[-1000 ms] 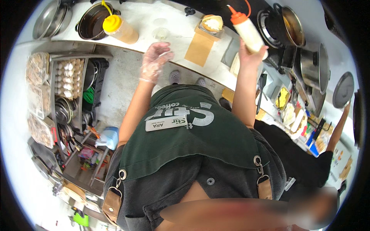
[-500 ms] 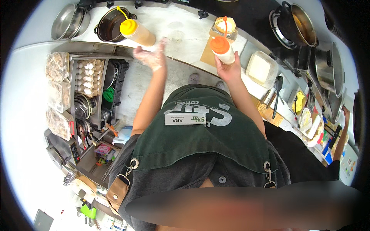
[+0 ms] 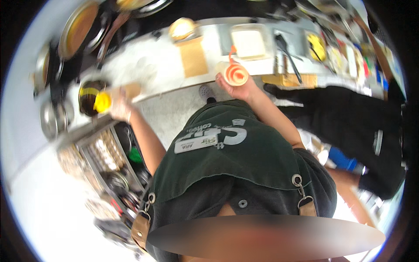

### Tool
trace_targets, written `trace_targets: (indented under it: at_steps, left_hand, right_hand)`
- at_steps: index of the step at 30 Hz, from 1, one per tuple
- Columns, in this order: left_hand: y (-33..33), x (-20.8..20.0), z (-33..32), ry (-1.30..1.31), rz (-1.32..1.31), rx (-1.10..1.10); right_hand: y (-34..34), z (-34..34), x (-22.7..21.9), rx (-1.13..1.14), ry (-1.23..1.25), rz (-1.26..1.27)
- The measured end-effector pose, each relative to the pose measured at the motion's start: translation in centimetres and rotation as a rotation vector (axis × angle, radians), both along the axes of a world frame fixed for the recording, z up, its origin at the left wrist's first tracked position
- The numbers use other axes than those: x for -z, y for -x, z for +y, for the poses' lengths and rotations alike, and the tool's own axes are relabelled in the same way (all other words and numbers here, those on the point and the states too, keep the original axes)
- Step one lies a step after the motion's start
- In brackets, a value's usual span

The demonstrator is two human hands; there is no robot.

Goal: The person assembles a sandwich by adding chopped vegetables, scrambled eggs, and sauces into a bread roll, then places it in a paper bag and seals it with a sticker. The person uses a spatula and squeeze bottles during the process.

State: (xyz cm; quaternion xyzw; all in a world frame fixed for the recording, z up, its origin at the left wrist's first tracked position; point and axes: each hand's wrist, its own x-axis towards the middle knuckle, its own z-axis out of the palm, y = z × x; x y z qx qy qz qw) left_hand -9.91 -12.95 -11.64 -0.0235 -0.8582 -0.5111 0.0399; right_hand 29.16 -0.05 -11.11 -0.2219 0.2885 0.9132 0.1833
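By the counter [image 3: 163,56], hands [image 3: 120,110] [image 3: 243,91] touch 2 squeeze bottles [image 3: 103,102] [image 3: 236,74].

Squeeze bottle [image 3: 236,75] in front of tub [image 3: 248,43]

A: What runs across the upper part of the frame?

B: A white counter [image 3: 163,70]. At upper left it bears a steel bowl [image 3: 56,117] and, just beside that, a dark pot [image 3: 88,98] (that side is rather blurred).

A: And along its middle?

B: A flat brown sheet [image 3: 193,59], with a boxed bun [image 3: 182,29] at its upper end. Farther right sits a rectangular container [image 3: 249,43] with white contents, then a black utensil [image 3: 289,59] lying slantwise.

A: Anything lower?

B: At lower left, a metal rack [image 3: 97,174] carries eggs [image 3: 107,150] in rows. Above the centre, a pale shoe [image 3: 206,93] rests on the grey floor [image 3: 172,105].
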Motion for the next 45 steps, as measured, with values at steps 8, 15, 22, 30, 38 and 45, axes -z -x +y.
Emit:
trace_targets:
  at_steps: [8, 15, 22, 30, 38, 45]
  left_hand:
    - [-10.6, -6.2, 0.8, -0.535, -0.062, 0.992]
    - [-29.2, -8.7, 3.0, -0.501, -0.366, 1.635]
    - [-52.0, -10.8, -4.6, -0.504, -0.510, 2.310]
    - [-73.8, -13.9, -18.4, -0.465, -0.905, 2.816]
    - [-89.6, -11.1, -21.4, -0.633, -0.432, 3.030]
    - [-100.0, -10.0, -19.1, -0.252, -0.617, 2.832]
  right_hand:
    - [-10.0, -6.2, -1.3, 0.189, -0.131, -0.132]
    - [-22.4, -20.2, -1.9, 0.519, 0.026, -0.105]
    - [-32.6, -41.6, -3.3, 1.046, 0.141, -0.126]
    - [-37.9, -59.2, -5.3, 1.653, 0.078, -0.265]
    - [-48.0, -64.0, -2.4, 1.888, 0.167, -0.285]
    - [-64.3, -61.1, -0.2, 1.626, 0.281, -0.433]
